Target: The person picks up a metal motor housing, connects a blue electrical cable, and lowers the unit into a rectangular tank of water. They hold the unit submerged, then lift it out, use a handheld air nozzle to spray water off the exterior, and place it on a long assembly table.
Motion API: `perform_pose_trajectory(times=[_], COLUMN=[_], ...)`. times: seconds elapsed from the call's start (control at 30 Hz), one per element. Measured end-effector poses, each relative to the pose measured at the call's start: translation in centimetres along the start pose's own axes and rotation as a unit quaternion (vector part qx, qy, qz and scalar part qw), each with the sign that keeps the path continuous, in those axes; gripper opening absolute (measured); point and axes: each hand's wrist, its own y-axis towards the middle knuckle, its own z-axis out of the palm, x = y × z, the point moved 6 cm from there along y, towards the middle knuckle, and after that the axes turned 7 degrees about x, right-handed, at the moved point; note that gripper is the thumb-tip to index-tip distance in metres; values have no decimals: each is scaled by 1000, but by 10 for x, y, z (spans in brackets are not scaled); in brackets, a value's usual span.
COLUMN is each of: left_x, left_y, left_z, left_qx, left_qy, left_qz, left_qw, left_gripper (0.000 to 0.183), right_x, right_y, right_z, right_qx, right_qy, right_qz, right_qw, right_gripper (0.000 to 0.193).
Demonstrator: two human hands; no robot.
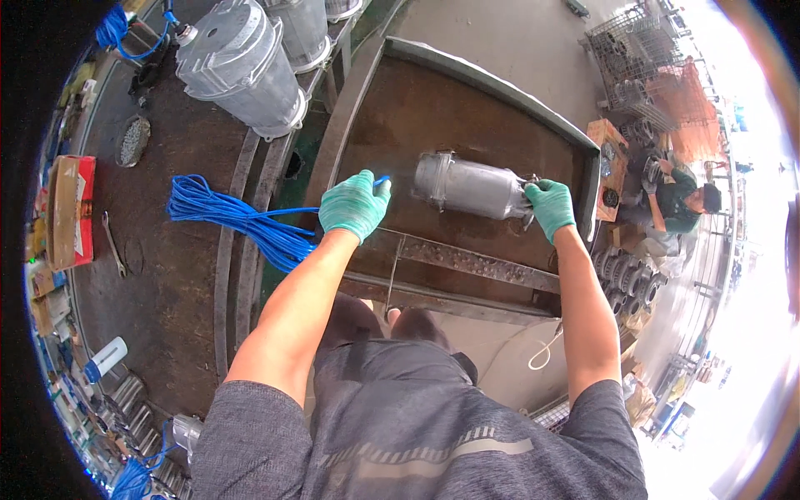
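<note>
In a green glove, my left hand (355, 205) is closed around a blue cable, whose short blue end pokes out past the thumb toward a grey metal cylindrical housing (479, 190). From under that hand the cable runs left to a bundled coil of blue cable (237, 218) hanging over the bench edge. The housing lies on its side above a brown metal tray (467, 108). My right hand (551, 206), gloved the same, grips the fittings at the housing's right end. A gap separates the cable end from the housing's left end. Fingertips behind the fittings are partly hidden.
Large grey metal housings (242, 71) stand at the upper left. On the left bench lie a wrench (114, 243), a dish of small parts (133, 142) and a red-and-brown box (73, 212). Another person (683, 200) works at the far right near wire cages (637, 58).
</note>
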Motion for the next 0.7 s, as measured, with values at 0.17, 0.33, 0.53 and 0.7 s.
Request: perform_pose_trajectory(times=[0.17,0.33,0.53,0.7], left_x=[2,4,13,43], left_y=[-1,-3,-3,17], left_z=[-3,-5,-9,-2], left_qx=[-15,-28,-26,-137], left_qy=[-9,-28,-84,-335], left_qz=[0,0,-43,59], left_qw=[1000,999,995,931], left_gripper=[42,45,47,45], right_x=[54,104,151,186], right_y=[-27,-61,-115,-164], right_z=[-10,-29,-63,-97], right_qx=[-28,-52,-83,-127], right_qy=[3,-11,-55,-68], right_qz=[-6,-28,-62,-122], right_qw=[1000,998,993,982], right_gripper=[26,29,28,28])
